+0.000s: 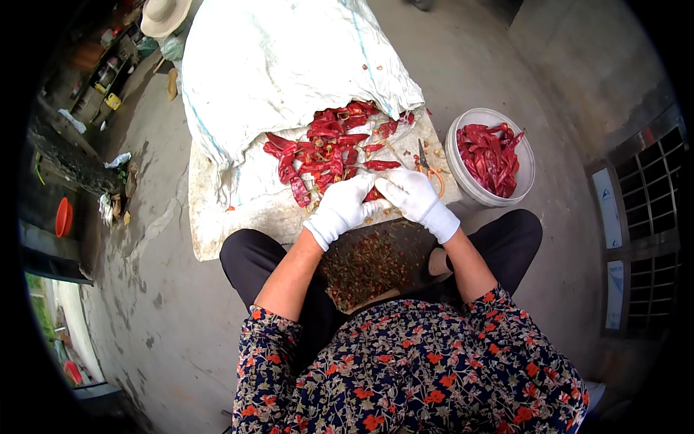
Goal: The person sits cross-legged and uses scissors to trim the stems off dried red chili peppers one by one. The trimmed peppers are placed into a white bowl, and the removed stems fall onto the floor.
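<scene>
My left hand and my right hand, both in white gloves, meet at the near edge of a low board. Their fingers are closed on a dried red chili pepper, mostly hidden by the gloves. Just beyond them lies a heap of dried red chili peppers, spilling from the mouth of a large white woven sack. Scissors with orange handles rest on the board beside my right hand.
A white bucket holding red chili peppers stands on the floor to the right. Stem scraps litter the ground between my legs. A red basin and shelves of odds and ends are at the left; a metal grille is far right.
</scene>
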{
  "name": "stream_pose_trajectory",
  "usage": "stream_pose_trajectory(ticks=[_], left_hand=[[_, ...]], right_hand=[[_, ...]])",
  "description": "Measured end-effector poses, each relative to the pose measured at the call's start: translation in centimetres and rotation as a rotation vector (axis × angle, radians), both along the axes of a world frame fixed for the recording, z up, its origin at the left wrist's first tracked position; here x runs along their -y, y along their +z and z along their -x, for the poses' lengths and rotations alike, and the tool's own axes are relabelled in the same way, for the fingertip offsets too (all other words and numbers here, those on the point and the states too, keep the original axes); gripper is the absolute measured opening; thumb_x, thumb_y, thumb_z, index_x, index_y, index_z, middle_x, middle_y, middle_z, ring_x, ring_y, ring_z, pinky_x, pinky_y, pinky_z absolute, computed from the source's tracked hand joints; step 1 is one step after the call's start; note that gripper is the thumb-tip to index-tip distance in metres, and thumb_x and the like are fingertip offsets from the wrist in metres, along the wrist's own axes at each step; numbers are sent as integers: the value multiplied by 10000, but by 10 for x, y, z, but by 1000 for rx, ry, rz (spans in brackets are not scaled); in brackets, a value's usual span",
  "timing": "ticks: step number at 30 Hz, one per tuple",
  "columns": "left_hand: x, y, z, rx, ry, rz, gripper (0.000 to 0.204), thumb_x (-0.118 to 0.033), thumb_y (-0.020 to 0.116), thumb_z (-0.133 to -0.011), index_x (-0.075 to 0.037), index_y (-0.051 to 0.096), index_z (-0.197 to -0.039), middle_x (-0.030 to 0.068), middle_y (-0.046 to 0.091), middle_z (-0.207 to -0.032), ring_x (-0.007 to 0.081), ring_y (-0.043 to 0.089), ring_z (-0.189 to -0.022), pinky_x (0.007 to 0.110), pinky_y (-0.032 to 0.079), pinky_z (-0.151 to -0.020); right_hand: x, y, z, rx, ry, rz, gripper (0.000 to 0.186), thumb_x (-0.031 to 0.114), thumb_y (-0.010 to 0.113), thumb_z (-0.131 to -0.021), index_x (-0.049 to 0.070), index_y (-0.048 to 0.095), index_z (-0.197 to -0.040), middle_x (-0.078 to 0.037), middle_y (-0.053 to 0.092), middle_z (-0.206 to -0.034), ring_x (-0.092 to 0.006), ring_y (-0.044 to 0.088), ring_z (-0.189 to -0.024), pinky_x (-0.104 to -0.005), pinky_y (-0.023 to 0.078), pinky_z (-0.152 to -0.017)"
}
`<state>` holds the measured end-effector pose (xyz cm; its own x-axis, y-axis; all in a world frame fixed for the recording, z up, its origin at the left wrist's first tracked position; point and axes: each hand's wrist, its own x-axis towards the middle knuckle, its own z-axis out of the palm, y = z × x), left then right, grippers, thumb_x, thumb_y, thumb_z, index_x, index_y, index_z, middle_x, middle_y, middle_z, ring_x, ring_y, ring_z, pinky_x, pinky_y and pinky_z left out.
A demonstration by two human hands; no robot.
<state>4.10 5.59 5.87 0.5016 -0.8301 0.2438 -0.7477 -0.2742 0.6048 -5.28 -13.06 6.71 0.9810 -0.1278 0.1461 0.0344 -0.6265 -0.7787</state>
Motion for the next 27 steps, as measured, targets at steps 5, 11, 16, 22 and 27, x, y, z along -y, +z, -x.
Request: stream_pose_trajectory(ticks=[5, 11, 16, 22, 27], left_hand=[[1, -4, -5, -630, -126, 111, 276, -239, 764, -991, -35, 733, -1176, 81, 721, -948, 141, 638, -880, 313, 532, -858], [0, 27, 7, -253, -135, 249, 267, -225, 802, -945, -44, 739, -1131, 104, 743, -982, 193, 713, -935, 333, 554, -861], [-6, 35, 6, -446, -98, 443, 444, -370, 834, -921, -35, 708, -1185, 96, 731, -1142, 215, 699, -1081, 352, 534, -968], [-15, 26, -3, -580, -64, 518, 511, -353, 862, -903, -14, 659, -1228, 75, 695, -1130, 182, 674, -1050, 352, 538, -965], [-17, 31, -5, -490, 45, 450, 449, -284, 876, -888, -30, 686, -1205, 67, 700, -1112, 157, 669, -1048, 326, 531, -958]], right_hand=[[-17, 21, 4, 232, -62, 134, 311, 277, 684, -999, 50, 682, -786, -89, 660, -765, -220, 651, -674, -355, 513, -632], [0, -33, -9, -62, -464, -1716, 241, 277, 676, -1026, 110, 639, -855, -27, 668, -794, -127, 642, -659, -274, 512, -560], [2, -13, 17, -261, 50, -1056, 315, 388, 643, -1049, 87, 685, -965, -72, 751, -890, -136, 705, -642, -253, 522, -523], [16, -50, 28, -416, 175, -64, 387, 341, 731, -963, 80, 735, -1249, -130, 783, -1041, -217, 747, -956, -338, 574, -888], [-2, -38, 13, -183, -133, -259, 289, 233, 720, -980, 47, 756, -1198, -80, 762, -929, -116, 719, -874, -288, 569, -786]])
